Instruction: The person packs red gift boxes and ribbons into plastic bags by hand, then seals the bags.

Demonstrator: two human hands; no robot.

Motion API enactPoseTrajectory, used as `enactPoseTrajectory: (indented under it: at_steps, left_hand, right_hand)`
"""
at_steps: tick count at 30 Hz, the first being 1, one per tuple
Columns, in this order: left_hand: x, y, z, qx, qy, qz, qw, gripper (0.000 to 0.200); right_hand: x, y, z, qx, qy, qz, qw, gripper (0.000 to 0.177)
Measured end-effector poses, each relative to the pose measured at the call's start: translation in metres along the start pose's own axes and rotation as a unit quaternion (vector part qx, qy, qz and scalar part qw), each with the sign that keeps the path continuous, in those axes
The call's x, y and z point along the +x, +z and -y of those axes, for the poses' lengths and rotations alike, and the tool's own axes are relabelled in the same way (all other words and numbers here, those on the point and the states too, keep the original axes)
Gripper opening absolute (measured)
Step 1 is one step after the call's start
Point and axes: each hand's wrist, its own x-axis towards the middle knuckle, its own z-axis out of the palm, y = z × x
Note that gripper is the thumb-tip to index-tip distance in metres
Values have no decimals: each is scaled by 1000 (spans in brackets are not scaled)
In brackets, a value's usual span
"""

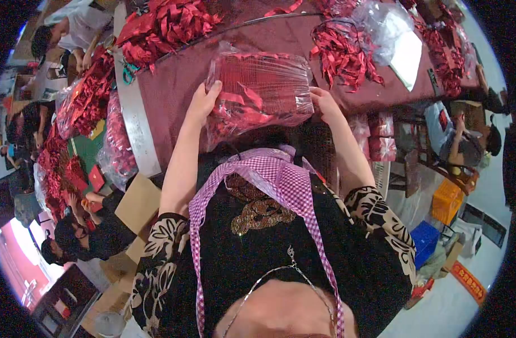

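Both hands grip a bag [260, 90] of red pieces at the near edge of the table [179, 73]
My left hand [204, 101] is closed on the bag's left side and my right hand [325, 104] on its right, one at each end so the floppy plastic keeps level and nothing slumps; whether its bottom rests on the table I cannot tell. It is just beyond my apron [280, 180], with ribbon heaps [162, 25] lying farther off

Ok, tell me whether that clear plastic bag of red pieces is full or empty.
Full: the clear plastic bag bulges with red pieces, gripped between the left hand and right hand.
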Motion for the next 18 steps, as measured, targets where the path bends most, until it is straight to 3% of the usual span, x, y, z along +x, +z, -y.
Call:
enactPoseTrajectory:
  at_steps: [3,6,9,11,13,15,16,17,18]
  left_hand:
    - [-4,-6,-3,3,-13,4,1000,53]
    - [3,-21,12,-26,-51,5,998,52]
    - [12,-41,31,-84,-78,13,993,51]
    - [1,-46,20,-52,-74,-5,996,51]
    - [-1,-57,24,-87,-89,-31,992,51]
    - [-6,-67,28,-34,-61,-79,994,51]
    - [5,-83,54,71,3,-137,988,50]
    - [6,-92,55,176,66,-194,963,50]
    - [4,-105,57,172,30,-203,963,48]
  right_hand:
    - [28,-13,-9,-85,7,4,996,29]
    - [37,-13,-4,-158,-53,-4,986,25]
    - [14,23,51,-214,-17,-18,977,20]
    - [27,28,60,-342,-158,-4,926,18]
    - [39,36,63,-305,-159,33,939,18]
    - [33,61,88,-283,-182,54,940,17]
    - [26,73,109,-362,-192,87,908,14]
    - [27,86,112,-361,-197,92,907,14]
    - [28,100,115,-321,-206,96,920,15]
